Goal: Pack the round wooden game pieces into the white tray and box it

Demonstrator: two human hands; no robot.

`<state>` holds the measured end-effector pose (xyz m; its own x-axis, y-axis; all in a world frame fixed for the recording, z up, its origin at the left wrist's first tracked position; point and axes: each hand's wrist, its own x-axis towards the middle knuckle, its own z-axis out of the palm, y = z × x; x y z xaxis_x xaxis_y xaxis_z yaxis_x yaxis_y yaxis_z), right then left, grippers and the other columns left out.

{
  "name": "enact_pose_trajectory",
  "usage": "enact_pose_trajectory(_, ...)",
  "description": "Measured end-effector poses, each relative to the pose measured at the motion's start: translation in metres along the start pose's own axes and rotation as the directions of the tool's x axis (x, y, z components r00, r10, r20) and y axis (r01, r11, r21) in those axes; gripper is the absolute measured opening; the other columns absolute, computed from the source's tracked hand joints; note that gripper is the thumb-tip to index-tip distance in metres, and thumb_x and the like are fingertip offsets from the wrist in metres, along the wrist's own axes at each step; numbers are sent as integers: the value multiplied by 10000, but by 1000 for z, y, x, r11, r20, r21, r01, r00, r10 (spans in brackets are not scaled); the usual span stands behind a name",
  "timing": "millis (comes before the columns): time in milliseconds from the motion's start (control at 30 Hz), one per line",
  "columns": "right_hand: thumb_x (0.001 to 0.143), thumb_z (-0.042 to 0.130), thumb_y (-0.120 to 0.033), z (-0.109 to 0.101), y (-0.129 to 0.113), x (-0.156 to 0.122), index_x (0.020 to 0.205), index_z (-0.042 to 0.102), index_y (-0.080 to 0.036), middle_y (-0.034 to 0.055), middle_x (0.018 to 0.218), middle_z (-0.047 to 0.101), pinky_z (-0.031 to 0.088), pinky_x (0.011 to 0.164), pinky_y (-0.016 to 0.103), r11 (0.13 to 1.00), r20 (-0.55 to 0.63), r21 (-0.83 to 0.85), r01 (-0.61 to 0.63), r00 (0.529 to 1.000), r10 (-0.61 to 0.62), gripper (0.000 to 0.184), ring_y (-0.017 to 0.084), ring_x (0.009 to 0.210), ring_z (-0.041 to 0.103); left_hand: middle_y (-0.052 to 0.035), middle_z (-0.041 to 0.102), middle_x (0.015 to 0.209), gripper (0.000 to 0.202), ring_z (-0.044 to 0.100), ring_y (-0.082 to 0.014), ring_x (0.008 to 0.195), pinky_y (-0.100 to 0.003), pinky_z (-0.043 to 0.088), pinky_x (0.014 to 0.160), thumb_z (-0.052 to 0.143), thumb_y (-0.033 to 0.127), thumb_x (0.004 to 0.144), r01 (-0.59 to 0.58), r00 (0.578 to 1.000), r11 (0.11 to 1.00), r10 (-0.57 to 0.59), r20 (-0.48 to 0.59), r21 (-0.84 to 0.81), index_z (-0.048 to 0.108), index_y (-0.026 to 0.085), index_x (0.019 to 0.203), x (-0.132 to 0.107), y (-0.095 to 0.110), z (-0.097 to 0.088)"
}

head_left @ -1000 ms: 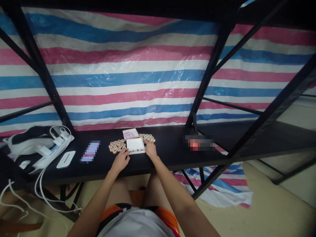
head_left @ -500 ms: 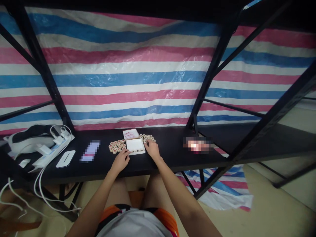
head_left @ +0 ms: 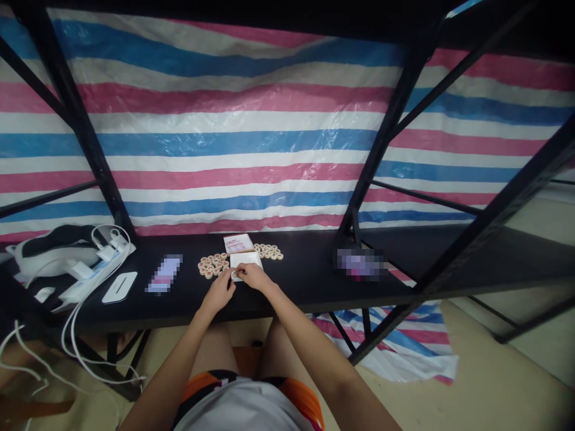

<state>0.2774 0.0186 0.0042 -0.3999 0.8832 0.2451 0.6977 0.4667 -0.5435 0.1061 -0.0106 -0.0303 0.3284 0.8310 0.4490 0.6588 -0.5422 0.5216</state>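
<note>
A small white open box (head_left: 245, 259) lies on the black shelf (head_left: 296, 281), with its pink-printed lid (head_left: 238, 243) just behind it. Round wooden game pieces lie in two clusters: the left pile (head_left: 212, 264) and the right pile (head_left: 268, 251). My right hand (head_left: 252, 276) sits over the box's front part, fingers pinched together, seemingly on one small piece. My left hand (head_left: 220, 292) rests at the box's front left corner, fingers curled against its edge, next to the left pile.
At the left lie a white headset (head_left: 54, 254), a power strip with white cables (head_left: 96, 269), a flat white device (head_left: 119, 288) and a blurred object (head_left: 164, 274). Another blurred item (head_left: 362, 262) lies right. Black frame posts (head_left: 381, 129) rise before a striped tarp.
My right hand has come from the right pile of pieces leftward onto the white box. My left hand has stayed at the box's front left corner.
</note>
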Motion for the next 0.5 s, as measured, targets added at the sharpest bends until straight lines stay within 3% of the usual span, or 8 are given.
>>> enact_pose_trajectory(300,881,456,-239,2,-2,-2,858,676,-184,39,805,684,406,711,229,993,45,-51,102,994,-100,228,151,769,606,-94,570,1127,354,556,-210,1044,-376,452,929,414,111,813,-43,999,998,43,8,43,528,181,1141,0,10,-6)
enact_pose_trajectory(400,876,430,-176,-3,9,-2,939,662,-175,65,992,664,399,862,256,987,-86,-109,122,988,-132,240,163,944,580,-104,552,1181,352,545,-209,1085,-368,433,964,415,126,829,-42,999,996,42,4,80,545,171,1153,0,9,-4)
enact_pose_trajectory(500,852,394,-99,-14,34,-1,1102,618,-153,105,1255,548,328,1001,305,978,-299,-200,-54,954,-8,340,187,1154,479,-106,536,1230,339,529,-214,1134,-358,418,992,413,155,849,-16,1000,992,13,21,128,578,164,1146,-1,8,-3)
